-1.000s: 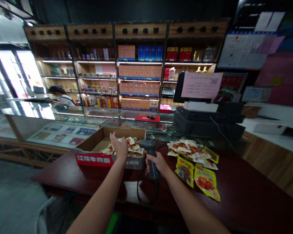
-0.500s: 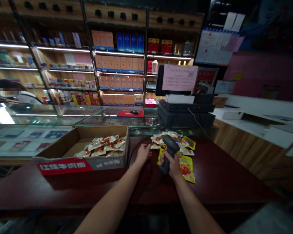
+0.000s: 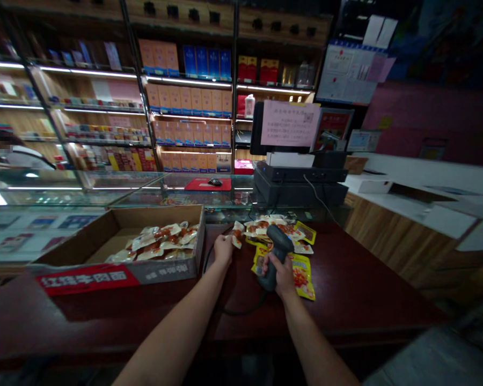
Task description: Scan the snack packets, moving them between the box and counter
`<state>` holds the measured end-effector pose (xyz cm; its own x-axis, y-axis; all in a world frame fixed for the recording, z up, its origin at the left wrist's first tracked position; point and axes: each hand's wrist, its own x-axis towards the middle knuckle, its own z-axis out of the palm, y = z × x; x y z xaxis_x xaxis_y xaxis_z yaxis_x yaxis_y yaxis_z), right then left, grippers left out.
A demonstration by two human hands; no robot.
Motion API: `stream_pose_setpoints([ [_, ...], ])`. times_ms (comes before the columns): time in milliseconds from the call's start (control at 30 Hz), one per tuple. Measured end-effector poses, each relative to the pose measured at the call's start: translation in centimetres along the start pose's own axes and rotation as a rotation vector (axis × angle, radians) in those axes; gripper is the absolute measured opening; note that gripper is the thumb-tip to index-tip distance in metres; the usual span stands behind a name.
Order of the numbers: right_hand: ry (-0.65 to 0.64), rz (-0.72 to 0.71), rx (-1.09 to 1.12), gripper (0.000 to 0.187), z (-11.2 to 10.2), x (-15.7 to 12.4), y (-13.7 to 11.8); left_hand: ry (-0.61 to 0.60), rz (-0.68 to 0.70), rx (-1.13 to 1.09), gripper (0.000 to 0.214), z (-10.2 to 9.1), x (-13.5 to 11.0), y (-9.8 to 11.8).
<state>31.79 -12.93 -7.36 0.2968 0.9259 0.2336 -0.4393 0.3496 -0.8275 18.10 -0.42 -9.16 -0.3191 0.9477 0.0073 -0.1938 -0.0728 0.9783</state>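
My right hand grips the handle of a dark barcode scanner, its head tilted toward a pile of snack packets on the dark red counter. My left hand is closed on one small white snack packet at the pile's left edge. Yellow packets lie just right of the scanner. A cardboard box with several more packets stands to the left of my left arm.
A cash register with a pink notice stands behind the pile. Glass display cases and stocked shelves run along the back. Another person sits at far left. A light wooden counter extends right.
My left hand left the box, crossed right to the pile and closed on a white packet. The scanner swung right over the yellow packets. The view shifted right.
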Motion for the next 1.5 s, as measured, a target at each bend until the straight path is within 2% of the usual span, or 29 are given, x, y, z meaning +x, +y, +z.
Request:
stream_pose_setpoints([
  [133,-0.034,0.021,0.003,0.021,0.1,-0.1,0.1,0.066,0.028,-0.308,0.011,-2.9,0.2,1.2],
  [233,-0.069,0.046,-0.01,0.02,0.1,-0.3,0.1,0.042,0.033,-0.436,0.013,-3.8,-0.4,1.5],
  [367,-0.103,0.071,-0.034,0.02,0.2,-0.4,0.1,-0.031,0.027,-0.475,0.014,-3.7,-1.0,1.5],
  [667,-0.108,0.07,-0.062,0.02,-0.2,-0.3,0.4,-0.093,0.074,-0.449,0.021,-3.5,-1.2,1.4],
  [933,-0.101,0.088,-0.076,0.022,-0.4,-0.2,0.6,-0.093,0.086,-0.455,0.025,-3.5,-1.3,1.4],
  [1067,-0.114,0.098,-0.058,0.022,0.0,-0.2,0.4,-0.074,0.077,-0.477,0.023,-3.3,-1.7,2.3],
  [1200,-0.184,0.136,-0.048,0.031,1.7,-0.2,0.1,-0.043,0.126,-0.532,0.019,-3.3,-2.4,5.0],
  [1300,-0.281,0.184,-0.054,0.034,4.2,-0.2,-0.2,0.037,0.186,-0.551,0.016,-4.4,-2.2,7.5],
  [1400,-0.379,0.227,-0.075,0.034,7.3,-0.2,-0.1,0.187,0.266,-0.511,0.014,-7.2,-0.9,9.5],
  [1500,-0.471,0.252,-0.096,0.028,10.4,-0.3,0.5,0.381,0.321,-0.407,0.013,-10.9,0.9,10.7],
])
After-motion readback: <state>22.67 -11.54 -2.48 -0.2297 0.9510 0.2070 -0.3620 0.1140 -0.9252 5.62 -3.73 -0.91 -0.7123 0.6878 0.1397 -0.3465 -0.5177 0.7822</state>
